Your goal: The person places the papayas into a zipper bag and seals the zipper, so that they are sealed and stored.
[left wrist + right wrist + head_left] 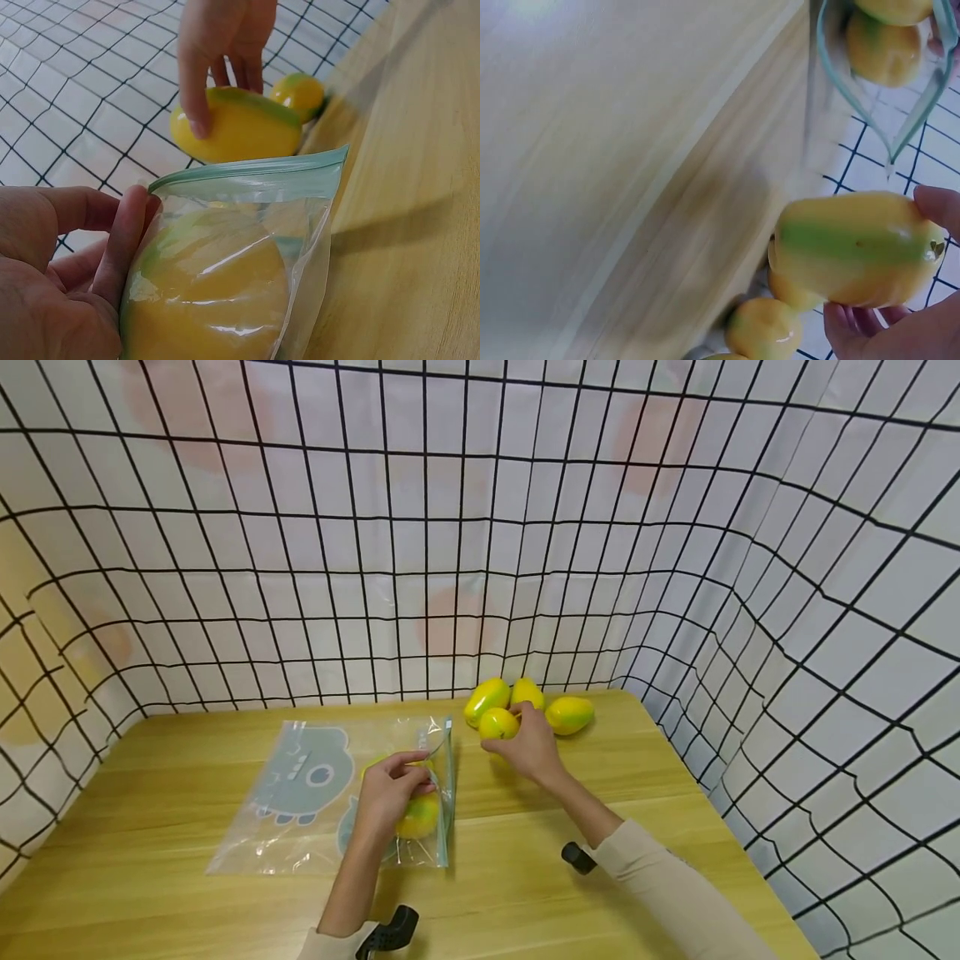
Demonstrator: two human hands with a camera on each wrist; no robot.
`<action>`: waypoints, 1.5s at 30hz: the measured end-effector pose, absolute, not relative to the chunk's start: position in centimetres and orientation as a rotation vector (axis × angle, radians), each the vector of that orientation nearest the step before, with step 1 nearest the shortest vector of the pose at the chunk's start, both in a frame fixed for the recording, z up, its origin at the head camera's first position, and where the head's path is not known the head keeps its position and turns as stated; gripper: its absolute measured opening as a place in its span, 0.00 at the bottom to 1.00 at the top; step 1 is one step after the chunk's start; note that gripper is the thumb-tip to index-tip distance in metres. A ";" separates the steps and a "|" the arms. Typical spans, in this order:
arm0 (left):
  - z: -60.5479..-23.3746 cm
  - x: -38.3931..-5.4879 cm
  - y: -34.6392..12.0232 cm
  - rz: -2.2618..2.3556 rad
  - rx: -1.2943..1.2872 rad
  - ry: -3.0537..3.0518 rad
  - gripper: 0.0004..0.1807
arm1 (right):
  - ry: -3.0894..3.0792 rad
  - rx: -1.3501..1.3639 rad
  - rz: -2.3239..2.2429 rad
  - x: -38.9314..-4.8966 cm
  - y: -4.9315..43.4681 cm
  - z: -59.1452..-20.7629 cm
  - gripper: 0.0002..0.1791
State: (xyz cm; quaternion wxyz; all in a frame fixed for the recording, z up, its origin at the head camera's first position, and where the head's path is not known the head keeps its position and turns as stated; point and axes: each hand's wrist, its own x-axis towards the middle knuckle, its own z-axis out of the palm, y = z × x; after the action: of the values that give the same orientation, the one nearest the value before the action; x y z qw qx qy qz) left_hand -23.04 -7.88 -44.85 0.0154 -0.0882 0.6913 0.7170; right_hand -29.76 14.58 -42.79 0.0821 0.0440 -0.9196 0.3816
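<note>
My right hand [534,747] grips a yellow mango [855,244] with a green streak, thumb on one side and fingers on the other. It is held just right of the clear zip bag [262,839], which has a pale green top strip and a dinosaur print. My left hand [386,797] pinches the bag's edge near its mouth. In the right wrist view the mouth gapes, with two mangoes [885,56] showing inside. Plastic covers a large mango [210,292] in the left wrist view.
Other mangoes lie at the back of the wooden table [510,877], including one on the right [570,716] and one on the left [486,700]. Black grid netting [425,527] over pale cloth rises behind and along both sides.
</note>
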 end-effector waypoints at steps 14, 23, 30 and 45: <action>-45.1 -23.2 -8.0 2.237 -0.270 2.151 0.15 | -2.766 0.190 1.325 -28.8 14.3 -42.7 0.38; -45.1 -23.2 -7.9 2.241 -0.276 2.153 0.16 | -2.797 0.092 1.495 -28.3 14.2 -42.0 0.37; -44.9 -23.0 -7.9 2.238 -0.273 2.147 0.16 | -2.809 0.041 1.608 -28.3 14.0 -42.0 0.37; -45.1 -23.1 -7.9 2.228 -0.282 2.154 0.16 | -2.790 0.054 1.821 -27.9 13.1 -42.2 0.38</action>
State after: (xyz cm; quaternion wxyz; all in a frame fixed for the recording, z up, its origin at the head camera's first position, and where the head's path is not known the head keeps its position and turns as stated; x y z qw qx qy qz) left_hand -23.13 -7.92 -45.06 0.0147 -0.0907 0.6921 0.7159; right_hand -27.92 13.14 -42.22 -0.0952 0.0162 -0.8335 0.5441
